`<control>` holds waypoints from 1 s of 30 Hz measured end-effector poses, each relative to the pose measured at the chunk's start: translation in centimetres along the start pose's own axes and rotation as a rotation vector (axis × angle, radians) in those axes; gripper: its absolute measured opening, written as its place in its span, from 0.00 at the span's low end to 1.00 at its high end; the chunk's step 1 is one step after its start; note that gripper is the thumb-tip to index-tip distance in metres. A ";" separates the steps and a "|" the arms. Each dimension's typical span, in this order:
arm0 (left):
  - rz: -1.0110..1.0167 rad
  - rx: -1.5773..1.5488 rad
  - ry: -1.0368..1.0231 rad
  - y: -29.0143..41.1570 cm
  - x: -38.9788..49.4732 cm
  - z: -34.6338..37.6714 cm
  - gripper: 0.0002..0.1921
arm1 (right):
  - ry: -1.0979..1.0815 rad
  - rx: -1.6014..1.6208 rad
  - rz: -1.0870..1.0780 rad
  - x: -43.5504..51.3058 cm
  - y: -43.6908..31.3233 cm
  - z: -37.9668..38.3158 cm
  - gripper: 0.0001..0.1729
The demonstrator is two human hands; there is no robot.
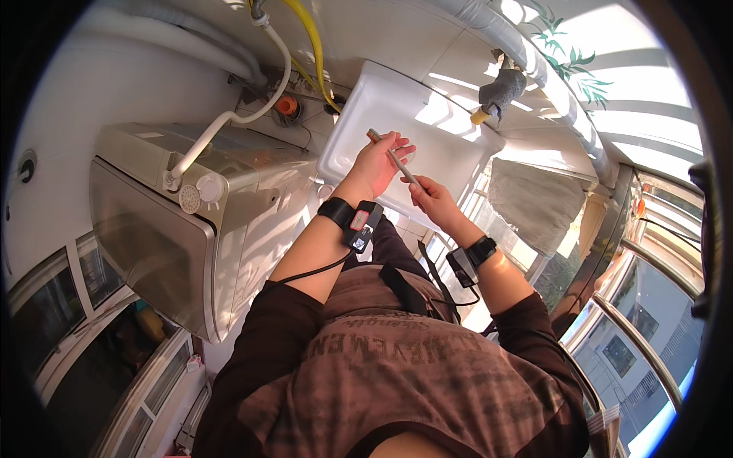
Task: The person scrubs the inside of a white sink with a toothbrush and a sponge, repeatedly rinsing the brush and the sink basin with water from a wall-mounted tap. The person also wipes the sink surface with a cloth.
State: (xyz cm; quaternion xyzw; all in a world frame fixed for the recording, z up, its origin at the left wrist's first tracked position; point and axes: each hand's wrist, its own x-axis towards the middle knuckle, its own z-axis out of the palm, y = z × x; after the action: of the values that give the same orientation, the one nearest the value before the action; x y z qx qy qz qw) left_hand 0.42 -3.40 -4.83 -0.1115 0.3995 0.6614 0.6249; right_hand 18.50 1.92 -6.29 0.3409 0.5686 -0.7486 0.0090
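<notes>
A slim grey stick (406, 170) slants between my two hands over the white washbasin (349, 126). My right hand (438, 200) grips its lower end between thumb and fingers. My left hand (375, 163) is around the upper part, palm turned up, with its fingers partly spread. The stick's orange-brown tip pokes out past the left thumb side. What kind of tool the stick is cannot be made out. Sunlight falls in bright patches on the basin's far side.
A washing machine (246, 200) with a white hose (223, 123) stands on the left. Beyond the basin are a wrapped tap (504, 89) and a yellow hose (312, 34). On the right are a grey cloth (535, 203) and metal window rails (635, 338).
</notes>
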 end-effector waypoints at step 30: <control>0.445 1.753 0.842 -5.5 17.9 -31.1 0.20 | 0.135 -1.219 0.568 25.5 32.3 -11.7 0.22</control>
State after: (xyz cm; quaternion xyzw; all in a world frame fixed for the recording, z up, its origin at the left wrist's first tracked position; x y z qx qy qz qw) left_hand -8.97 -11.51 -38.93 0.2412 0.9474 0.1414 0.1556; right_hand 17.71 10.06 -48.25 0.4571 0.7770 -0.2393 0.3606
